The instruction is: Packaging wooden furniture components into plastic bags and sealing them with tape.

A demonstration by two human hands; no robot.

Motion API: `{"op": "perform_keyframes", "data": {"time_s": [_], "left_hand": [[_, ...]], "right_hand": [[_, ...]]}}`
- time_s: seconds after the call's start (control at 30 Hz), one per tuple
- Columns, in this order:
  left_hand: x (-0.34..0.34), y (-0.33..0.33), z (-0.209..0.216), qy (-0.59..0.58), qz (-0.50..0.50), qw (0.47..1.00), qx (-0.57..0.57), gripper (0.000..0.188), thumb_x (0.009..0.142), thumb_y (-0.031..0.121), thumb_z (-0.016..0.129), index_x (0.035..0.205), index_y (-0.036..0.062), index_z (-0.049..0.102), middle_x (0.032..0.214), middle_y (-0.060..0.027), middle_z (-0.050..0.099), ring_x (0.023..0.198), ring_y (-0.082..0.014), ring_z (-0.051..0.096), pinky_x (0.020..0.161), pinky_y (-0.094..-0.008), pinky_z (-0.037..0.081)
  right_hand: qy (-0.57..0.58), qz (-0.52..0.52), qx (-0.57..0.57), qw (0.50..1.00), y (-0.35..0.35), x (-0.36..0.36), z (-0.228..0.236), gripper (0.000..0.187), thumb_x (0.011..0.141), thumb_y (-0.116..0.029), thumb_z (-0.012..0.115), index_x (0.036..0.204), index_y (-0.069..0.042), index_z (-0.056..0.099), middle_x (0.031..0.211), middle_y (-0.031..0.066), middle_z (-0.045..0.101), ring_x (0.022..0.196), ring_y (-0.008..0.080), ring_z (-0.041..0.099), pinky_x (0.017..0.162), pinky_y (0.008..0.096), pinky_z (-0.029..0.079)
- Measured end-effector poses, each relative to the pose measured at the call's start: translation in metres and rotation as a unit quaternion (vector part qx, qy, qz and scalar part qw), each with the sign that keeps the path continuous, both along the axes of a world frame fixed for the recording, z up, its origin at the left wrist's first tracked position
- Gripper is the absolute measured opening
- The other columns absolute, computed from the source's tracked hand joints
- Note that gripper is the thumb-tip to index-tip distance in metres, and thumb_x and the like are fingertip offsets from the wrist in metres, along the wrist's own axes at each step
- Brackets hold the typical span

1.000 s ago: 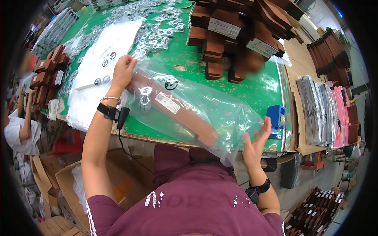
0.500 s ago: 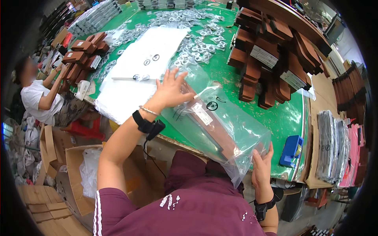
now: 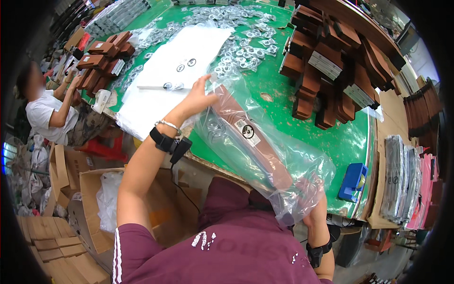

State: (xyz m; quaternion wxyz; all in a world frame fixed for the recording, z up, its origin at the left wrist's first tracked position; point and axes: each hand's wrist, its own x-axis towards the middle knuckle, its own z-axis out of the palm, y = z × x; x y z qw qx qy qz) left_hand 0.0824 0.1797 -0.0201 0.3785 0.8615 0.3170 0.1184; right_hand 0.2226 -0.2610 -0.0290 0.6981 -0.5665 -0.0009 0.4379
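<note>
Bright, fairly even light falls on the green table (image 3: 274, 80); white glare streaks the clear bag (image 3: 307, 156) right of centre. Straight edges bow toward the black rim, and at left a co-worker's head (image 3: 33, 81) is blurred.

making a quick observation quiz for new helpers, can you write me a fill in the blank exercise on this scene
1. The clear plastic bag is around a long piece whose colour is ____.
2. The tape dispenser near the right edge of the table is coloured ____.
3. The tape dispenser is nearer the right hand, while the white stack is nearer the ____.
4. The co-worker at the far left wears a top coloured ____.

Missing words: brown; blue; left hand; white.
</note>
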Motion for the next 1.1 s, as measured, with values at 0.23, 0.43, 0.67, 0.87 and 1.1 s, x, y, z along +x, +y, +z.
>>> {"op": "perform_keyframes", "data": {"time_s": [0.23,0.43,0.67,0.87,1.1], "left_hand": [[0.04,0.002,0.013,0.067,0.059,0.992,0.089,0.082,0.081,0.057,0.066,0.127,-0.0101,0.056,0.119,-0.0307,0.062,0.112,-0.0388,0.062,0.095,-0.0412,0.049],[0.061,0.003,0.009,0.178,0.04,0.974,0.131,0.066,0.08,0.06,0.063,0.092,-0.0042,0.071,0.1,-0.0254,0.069,0.095,-0.039,0.066,0.086,-0.0448,0.051],[0.054,0.022,-0.012,0.037,0.02,0.991,0.128,0.054,0.088,0.047,0.061,0.097,-0.0056,0.065,0.097,-0.0268,0.068,0.091,-0.041,0.065,0.082,-0.0443,0.05],[0.058,0.014,-0.016,0.016,0.067,0.982,0.175,0.042,0.094,0.037,0.054,0.091,-0.0043,0.062,0.089,-0.0267,0.067,0.089,-0.0442,0.063,0.08,-0.0473,0.049],[0.048,0.031,-0.031,-0.075,0.093,0.984,0.129,0.049,0.096,0.043,0.056,0.094,-0.0052,0.059,0.081,-0.0202,0.066,0.074,-0.0376,0.067,0.066,-0.0453,0.053]], "right_hand": [[-0.016,-0.019,0.153,0.988,-0.004,-0.017,0.052,0.097,0.09,-0.075,0.041,0.156,-0.014,0.004,0.154,0.0208,0.022,0.141,0.0375,0.028,0.098,0.0594,0.046],[0.007,0.031,-0.037,0.999,0.005,-0.029,0.039,0.088,0.095,-0.025,0.065,0.156,-0.013,0.003,0.147,0.0199,0.036,0.13,0.0331,0.045,0.087,0.0485,0.055],[0.064,0.049,-0.005,0.997,0.0,-0.019,0.023,0.033,0.096,-0.012,0.06,0.127,-0.004,0.051,0.094,0.0064,0.064,0.079,0.0146,0.063,0.071,0.0338,0.055],[-0.193,-0.091,0.114,0.97,0.003,-0.007,0.061,0.011,0.097,-0.008,0.058,0.107,-0.004,0.06,0.093,0.0047,0.06,0.078,0.0153,0.06,0.068,0.0337,0.053],[-0.075,0.08,0.071,0.991,0.006,0.016,0.026,0.057,0.099,-0.051,0.05,0.136,-0.007,0.049,0.143,0.0134,0.046,0.121,0.0282,0.052,0.088,0.0404,0.049]]}}
